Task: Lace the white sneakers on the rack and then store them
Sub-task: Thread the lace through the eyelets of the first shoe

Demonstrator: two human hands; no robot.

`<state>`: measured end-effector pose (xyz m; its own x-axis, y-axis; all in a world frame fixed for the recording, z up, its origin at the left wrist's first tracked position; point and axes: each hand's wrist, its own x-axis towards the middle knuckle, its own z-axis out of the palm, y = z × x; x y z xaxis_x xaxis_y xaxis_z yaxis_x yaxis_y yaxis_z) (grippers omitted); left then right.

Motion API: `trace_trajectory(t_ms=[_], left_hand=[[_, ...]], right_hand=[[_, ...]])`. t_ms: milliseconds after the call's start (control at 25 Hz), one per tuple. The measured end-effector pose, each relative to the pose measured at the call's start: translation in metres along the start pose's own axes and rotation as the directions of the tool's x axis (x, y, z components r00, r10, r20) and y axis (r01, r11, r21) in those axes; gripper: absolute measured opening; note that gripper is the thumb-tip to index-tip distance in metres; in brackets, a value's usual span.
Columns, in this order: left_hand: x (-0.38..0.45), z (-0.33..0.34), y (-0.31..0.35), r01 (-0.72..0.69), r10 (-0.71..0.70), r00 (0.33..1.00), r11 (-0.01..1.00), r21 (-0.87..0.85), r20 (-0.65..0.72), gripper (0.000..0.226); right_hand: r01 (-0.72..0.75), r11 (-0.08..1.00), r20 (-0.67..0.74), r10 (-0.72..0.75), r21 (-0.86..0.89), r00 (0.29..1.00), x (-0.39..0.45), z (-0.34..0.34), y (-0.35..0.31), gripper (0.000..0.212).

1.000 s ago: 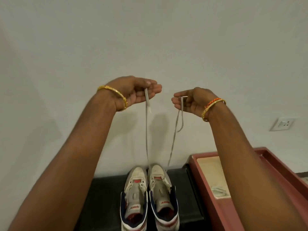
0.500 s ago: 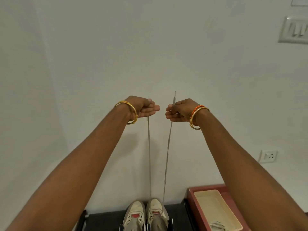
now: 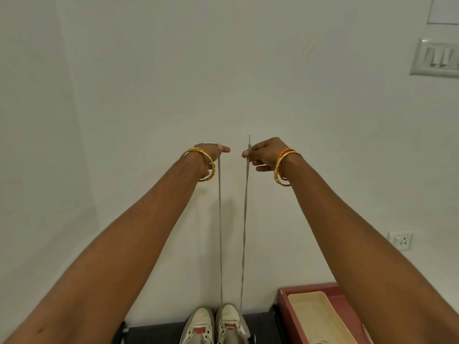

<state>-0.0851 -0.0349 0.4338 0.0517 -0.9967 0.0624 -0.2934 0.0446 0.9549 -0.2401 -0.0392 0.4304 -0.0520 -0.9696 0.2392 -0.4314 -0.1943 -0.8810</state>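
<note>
Evidently evening the ends, the left hand [image 3: 211,155] and right hand [image 3: 265,153] each pinch one end of the thin grey shoelace [image 3: 244,219], taut above the white canvas sneakers [image 3: 214,324] on the black rack [image 3: 260,326].

Both arms reach forward and up, nearly straight. The left hand [image 3: 211,155] and right hand [image 3: 264,153] sit level, close together but apart — each pinching a strand between thumb and curled fingers.
</note>
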Motion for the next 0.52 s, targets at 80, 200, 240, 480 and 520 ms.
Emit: trace_trajectory(t_ms=[80, 200, 240, 480, 520], left_hand=[[0.001, 0.002, 0.001, -0.008, 0.011, 0.999, 0.998, -0.056, 0.051, 0.034], [-0.001, 0.007, 0.003, 0.018, 0.000, 0.995, 0.983, -0.181, 0.096, 0.036], [0.000, 0.008, 0.004, 0.022, -0.001, 0.994, 0.979, -0.201, 0.106, 0.036], [0.007, 0.017, 0.001, 0.032, -0.013, 0.995, 0.978, -0.206, 0.096, 0.028], [0.008, 0.018, 0.000, 0.031, -0.011, 0.996, 0.976, -0.215, 0.093, 0.028]], right_hand=[[-0.001, 1.000, 0.018, 0.001, 0.003, 1.000, 0.002, 0.007, 0.000, 0.021], [-0.013, 1.000, 0.037, 0.013, 0.002, 0.999, 0.007, 0.017, -0.002, 0.020], [-0.016, 1.000, 0.043, 0.017, -0.015, 0.999, 0.009, 0.019, -0.004, 0.020], [0.008, 0.998, 0.004, -0.008, -0.060, 1.000, 0.020, 0.021, -0.011, 0.014], [0.011, 0.997, 0.001, -0.011, -0.071, 1.000, 0.021, 0.022, -0.010, 0.012]])
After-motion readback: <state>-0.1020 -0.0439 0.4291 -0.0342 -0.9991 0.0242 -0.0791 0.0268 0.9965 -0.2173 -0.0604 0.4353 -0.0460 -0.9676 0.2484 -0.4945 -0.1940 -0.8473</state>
